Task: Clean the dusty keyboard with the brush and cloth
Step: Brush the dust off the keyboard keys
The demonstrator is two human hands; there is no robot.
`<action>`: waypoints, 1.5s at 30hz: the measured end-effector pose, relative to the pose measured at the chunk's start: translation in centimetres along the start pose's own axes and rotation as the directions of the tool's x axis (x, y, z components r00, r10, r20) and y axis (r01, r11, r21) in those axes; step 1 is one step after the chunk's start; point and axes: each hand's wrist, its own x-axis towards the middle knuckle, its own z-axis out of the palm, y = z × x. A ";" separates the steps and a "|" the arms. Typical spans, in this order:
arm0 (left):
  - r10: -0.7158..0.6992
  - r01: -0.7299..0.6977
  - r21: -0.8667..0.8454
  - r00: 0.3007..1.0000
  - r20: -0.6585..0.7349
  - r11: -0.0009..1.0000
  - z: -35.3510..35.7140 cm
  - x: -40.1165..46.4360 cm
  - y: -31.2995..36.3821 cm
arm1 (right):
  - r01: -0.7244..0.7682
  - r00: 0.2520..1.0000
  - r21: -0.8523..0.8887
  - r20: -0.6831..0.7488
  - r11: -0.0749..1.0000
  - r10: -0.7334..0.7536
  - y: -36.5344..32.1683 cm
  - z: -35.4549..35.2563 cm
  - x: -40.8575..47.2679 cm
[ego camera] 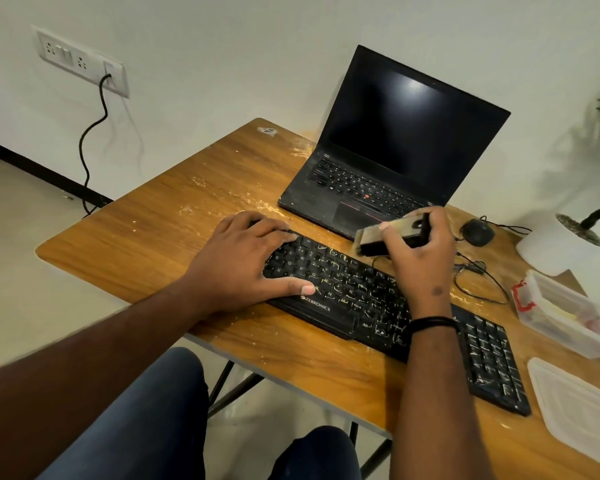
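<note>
A black keyboard [368,299] speckled with pale dust lies diagonally across the wooden table [136,237]. My left hand [243,261] rests flat on the keyboard's left end, fingers spread over the far edge and thumb along the near edge. My right hand [421,258] grips a black brush [392,235] with pale bristles, held just above the keyboard's far edge near its middle. No cloth is visible.
An open black laptop [395,150] stands behind the keyboard. To the right are a black mouse [477,232] with its cable, a white plant pot [555,247], a clear plastic box [568,313] and its lid [579,407]. Dust lies scattered on the table.
</note>
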 end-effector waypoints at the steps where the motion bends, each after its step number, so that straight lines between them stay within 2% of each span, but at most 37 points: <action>1: -0.001 0.001 0.000 1.000 0.001 1.000 0.0 0.0 0.0 | 0.000 0.999 0.010 0.035 1.000 0.000 0.0 0.0 -0.1; 3: 0.002 -0.003 0.007 1.000 0.005 1.000 0.0 -0.1 -0.1 | 0.007 0.996 -0.079 0.093 0.997 0.000 0.1 0.4 -0.3; 5: 0.009 -0.009 0.012 1.000 0.008 1.000 0.0 0.0 -0.1 | 0.022 1.000 -0.134 0.021 0.991 -0.019 0.0 0.6 -0.4; 8: 0.010 -0.010 0.011 1.000 -0.002 1.000 0.1 0.0 -0.2 | 0.023 1.000 -0.011 -0.005 1.000 -0.023 -0.2 0.6 -0.4; 10: 0.009 -0.009 0.008 1.000 -0.006 1.000 0.1 -0.1 -0.2 | 0.030 0.998 -0.094 0.051 0.995 -0.026 -0.2 0.9 -0.6; 12: 0.016 -0.016 0.008 1.000 -0.008 1.000 0.1 -0.1 -0.2 | 0.028 1.000 -0.180 0.000 0.983 -0.029 -0.4 1.2 -0.7; 14: 0.020 -0.020 0.009 1.000 -0.011 1.000 0.0 -0.1 -0.2 | 0.037 0.997 -0.117 -0.060 0.992 -0.045 -0.3 1.2 -0.8; 16: 0.018 -0.018 0.007 1.000 -0.005 1.000 0.0 -0.2 -0.2 | 0.031 0.999 -0.037 -0.026 0.999 -0.032 -0.4 1.3 -0.8; 18: 0.017 -0.017 0.006 1.000 -0.001 1.000 0.1 -0.2 -0.2 | 0.036 0.999 -0.126 -0.004 0.991 -0.037 -0.5 1.7 -0.9; 19: 0.020 -0.020 0.009 1.000 -0.002 1.000 0.1 -0.2 -0.3 | 0.029 0.999 -0.162 -0.039 0.986 -0.036 -0.5 1.8 -1.0; 21: 0.027 -0.027 0.011 1.000 -0.014 1.000 0.1 -0.1 -0.3 | 0.029 0.994 -0.105 -0.101 0.994 -0.039 -0.6 1.7 -0.9; 23: 0.026 -0.026 0.003 0.999 -0.022 1.000 0.2 -0.2 -0.3 | 0.020 0.998 -0.025 -0.052 0.999 -0.022 -0.7 1.8 -1.0; 25: 0.022 -0.022 -0.004 1.000 -0.021 1.000 0.2 -0.2 -0.4 | 0.035 0.999 -0.134 0.006 0.990 -0.034 -0.9 2.3 -1.2; 26: 0.024 -0.024 -0.004 0.999 -0.022 1.000 0.2 -0.2 -0.4 | 0.040 0.999 -0.183 -0.010 0.982 -0.043 -1.0 2.4 -1.3; 28: 0.028 -0.029 -0.002 0.999 -0.025 1.000 0.2 -0.1 -0.4 | 0.056 0.996 -0.158 -0.057 0.986 -0.066 -0.9 2.6 -1.3; 30: 0.025 -0.025 0.002 1.000 -0.018 1.000 0.2 -0.2 -0.4 | 0.056 0.998 -0.093 -0.010 0.994 -0.058 -1.2 2.7 -1.4; 32: 0.025 -0.025 0.004 1.000 -0.014 1.000 0.2 -0.2 -0.4 | 0.074 0.997 -0.164 0.008 0.984 -0.074 -1.3 3.1 -1.6; 34: 0.032 -0.032 0.003 0.999 -0.014 0.999 0.2 -0.1 -0.4 | 0.067 0.995 -0.197 -0.056 0.978 -0.080 -1.4 3.2 -1.6; 37: 0.028 -0.028 0.003 1.000 0.000 1.000 0.1 -0.2 -0.4 | 0.029 0.999 -0.046 -0.027 0.999 -0.030 -1.4 3.1 -1.5; 39: 0.022 -0.022 0.001 1.000 0.009 1.000 0.1 -0.2 -0.4 | 0.032 0.999 -0.120 0.008 0.992 -0.031 -1.4 3.3 -1.7; 41: 0.027 -0.027 -0.005 1.000 0.009 1.000 0.1 -0.1 -0.3 | 0.040 0.997 -0.164 -0.058 0.986 -0.051 -1.5 3.3 -1.6; 43: 0.030 -0.030 -0.004 1.000 0.010 1.000 0.1 -0.1 -0.3 | 0.047 0.995 -0.070 -0.083 0.996 -0.052 -1.6 3.2 -1.6; 45: 0.027 -0.027 0.002 0.999 0.017 1.000 0.2 -0.1 -0.3 | 0.053 0.998 -0.036 -0.018 0.998 -0.054 -1.6 3.3 -1.7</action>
